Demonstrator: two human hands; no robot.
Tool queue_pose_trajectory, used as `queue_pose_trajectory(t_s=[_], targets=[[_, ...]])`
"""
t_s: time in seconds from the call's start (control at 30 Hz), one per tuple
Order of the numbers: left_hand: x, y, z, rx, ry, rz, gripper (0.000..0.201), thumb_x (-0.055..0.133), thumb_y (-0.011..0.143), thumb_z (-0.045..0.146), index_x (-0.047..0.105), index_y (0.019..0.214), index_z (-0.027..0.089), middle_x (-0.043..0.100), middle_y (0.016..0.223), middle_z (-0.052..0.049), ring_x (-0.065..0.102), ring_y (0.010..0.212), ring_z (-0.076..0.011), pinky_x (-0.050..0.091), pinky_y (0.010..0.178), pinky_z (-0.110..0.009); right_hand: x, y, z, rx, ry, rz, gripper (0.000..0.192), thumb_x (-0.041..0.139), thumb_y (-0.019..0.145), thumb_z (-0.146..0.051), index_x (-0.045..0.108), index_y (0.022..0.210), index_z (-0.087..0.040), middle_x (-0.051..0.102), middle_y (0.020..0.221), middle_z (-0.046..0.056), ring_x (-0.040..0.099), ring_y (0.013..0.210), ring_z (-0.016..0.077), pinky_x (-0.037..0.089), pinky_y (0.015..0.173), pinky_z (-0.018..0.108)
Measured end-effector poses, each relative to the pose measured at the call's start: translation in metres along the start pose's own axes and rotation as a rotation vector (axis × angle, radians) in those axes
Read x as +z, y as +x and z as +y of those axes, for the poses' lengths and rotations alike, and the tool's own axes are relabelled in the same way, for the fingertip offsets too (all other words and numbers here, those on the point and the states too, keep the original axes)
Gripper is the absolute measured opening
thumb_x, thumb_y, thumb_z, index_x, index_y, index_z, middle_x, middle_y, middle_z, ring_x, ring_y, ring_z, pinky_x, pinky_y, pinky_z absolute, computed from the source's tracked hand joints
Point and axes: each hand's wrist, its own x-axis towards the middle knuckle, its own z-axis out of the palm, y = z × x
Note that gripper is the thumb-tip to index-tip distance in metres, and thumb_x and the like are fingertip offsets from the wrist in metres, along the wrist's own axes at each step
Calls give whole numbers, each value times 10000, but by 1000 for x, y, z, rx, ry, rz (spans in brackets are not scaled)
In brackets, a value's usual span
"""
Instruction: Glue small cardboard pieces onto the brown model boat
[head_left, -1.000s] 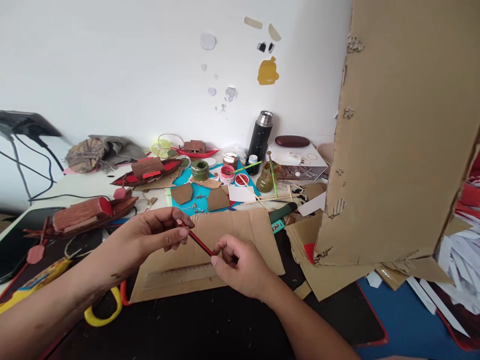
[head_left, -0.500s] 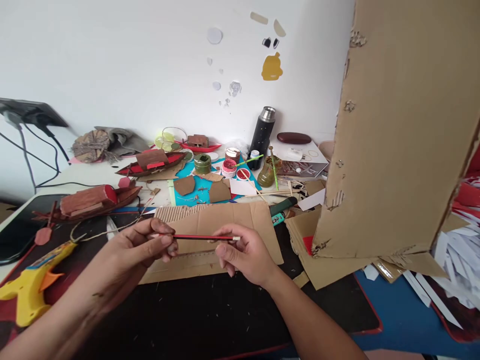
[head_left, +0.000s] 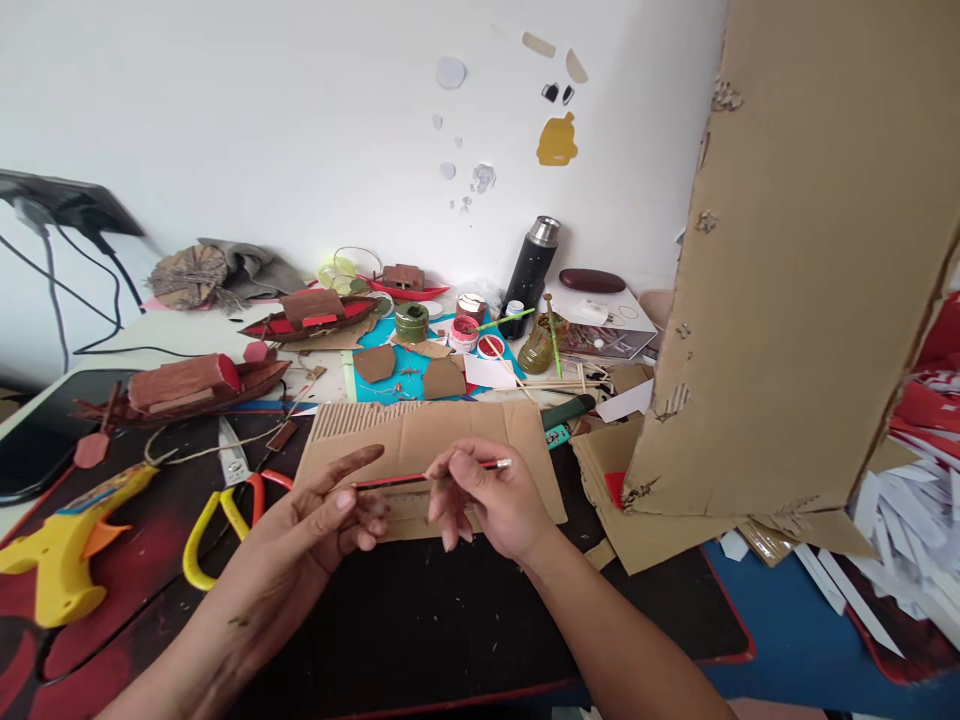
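Observation:
A thin red-and-black pencil (head_left: 401,481) with a whitish end is held across the front of me, above a brown cardboard sheet (head_left: 450,425). My right hand (head_left: 491,492) pinches it between thumb and fingers toward the whitish end. My left hand (head_left: 322,520) is at the other end, its forefinger stretched out and the fingers apart. The pencil's left tip lies by the left thumb; whether it touches is hard to see. A ruler (head_left: 405,517) lies on the cardboard below, partly covered by my hands.
Left are yellow-and-orange-handled scissors (head_left: 234,465), a yellow glue gun (head_left: 75,550) and a brown model boat (head_left: 184,390). Behind stand paint jars (head_left: 411,322) and a black thermos (head_left: 529,265). A tall cardboard panel (head_left: 802,260) rises at right beside white paper strips (head_left: 911,530).
My left fingers have loosened from the pencil and the forefinger has stretched out. The right hand now grips farther along, tilting the whitish end up. The view has shifted slightly, revealing the scissors.

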Motion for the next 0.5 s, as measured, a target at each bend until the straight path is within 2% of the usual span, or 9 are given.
queue_pose_trajectory(t_s=[0.07,0.13,0.2,0.23,0.3,0.33,0.4,0.5], targets=[[-10,-11,-7,105,121,38,716,982,828,705,802,1334,231,787,802,-36,753,657,-208,618,563,-270,-4,2,-4,-62,20,102,672,863,882,-866,722,845,-211,684,595,-18,598,395,130,370,389,227],[-23,-21,-16,287,369,91,488,873,968,656,815,1239,255,803,816,-31,763,658,-210,629,584,-281,-9,6,-8,-138,36,221,661,886,879,-838,667,767,-224,573,508,-60,501,355,105,319,377,221],[-36,-29,-26,566,708,115,256,813,1051,510,833,1192,297,872,982,-33,835,822,-227,686,763,-304,-11,10,-10,-185,34,320,662,919,865,-803,621,714,-231,486,471,-86,443,343,89,272,371,213],[-40,-32,-31,719,872,88,185,785,1076,427,837,1214,314,891,1080,-29,858,940,-238,695,874,-320,-11,12,-10,-190,23,349,667,923,858,-802,615,704,-231,461,463,-93,432,340,86,259,368,211],[-45,-33,-39,982,1144,7,263,718,1107,259,818,1341,323,892,1261,-27,847,1165,-248,662,1062,-352,-9,15,-11,-165,-22,357,668,898,864,-827,642,722,-227,460,454,-90,442,337,93,256,365,213],[-45,-32,-42,1065,1249,-30,345,685,1114,192,791,1421,309,879,1342,-37,825,1251,-252,636,1126,-370,-8,16,-11,-145,-51,341,670,871,877,-848,669,746,-222,485,457,-80,463,340,101,265,366,216],[-43,-28,-46,1151,1409,-30,453,637,1128,130,722,1553,262,831,1488,-71,779,1356,-269,591,1191,-405,-4,18,-11,-112,-121,291,680,813,912,-876,733,818,-208,570,500,-47,538,369,120,301,377,220],[-40,-23,-50,1165,1552,16,488,592,1161,175,655,1642,216,778,1585,-106,755,1376,-306,568,1185,-449,-1,22,-11,-123,-217,230,687,773,946,-884,795,918,-197,667,593,-14,637,442,138,362,404,221]])
